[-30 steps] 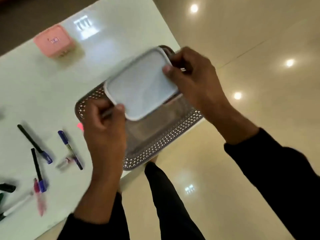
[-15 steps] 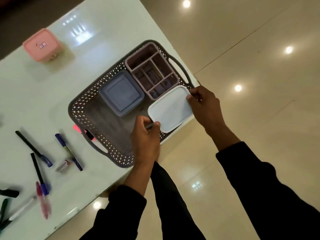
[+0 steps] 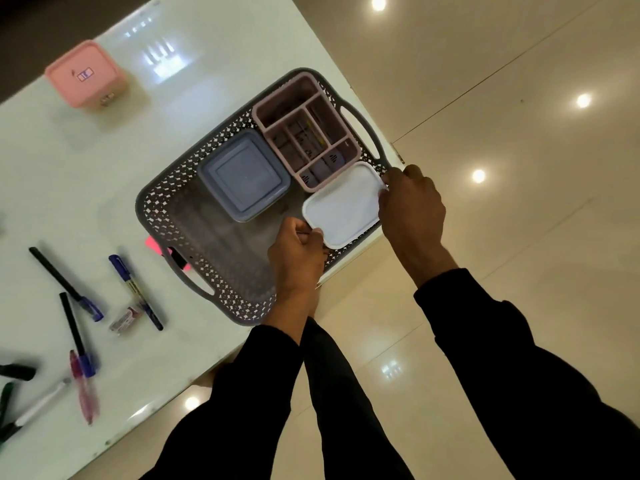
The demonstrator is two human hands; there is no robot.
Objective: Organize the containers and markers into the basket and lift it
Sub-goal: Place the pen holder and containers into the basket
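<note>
Both hands grip a white container [image 3: 341, 204] in the basket [image 3: 162, 216].
Left hand [image 3: 296, 258] pinches its near corner; right hand [image 3: 412, 206] its far end.

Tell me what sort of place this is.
Probably an office or showroom-like indoor room, though I can't be sure: a glossy white table, polished cream floor tiles mirroring ceiling spotlights, and loose markers suggest a work or demo space.

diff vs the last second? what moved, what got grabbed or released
The white container came down from above the basket into its near right corner, beside the pink divided organizer. Left hand and right hand kept their grip on its ends; nothing released. Unchanged: blue lidded container in the basket, pink box and markers on the table.
</note>
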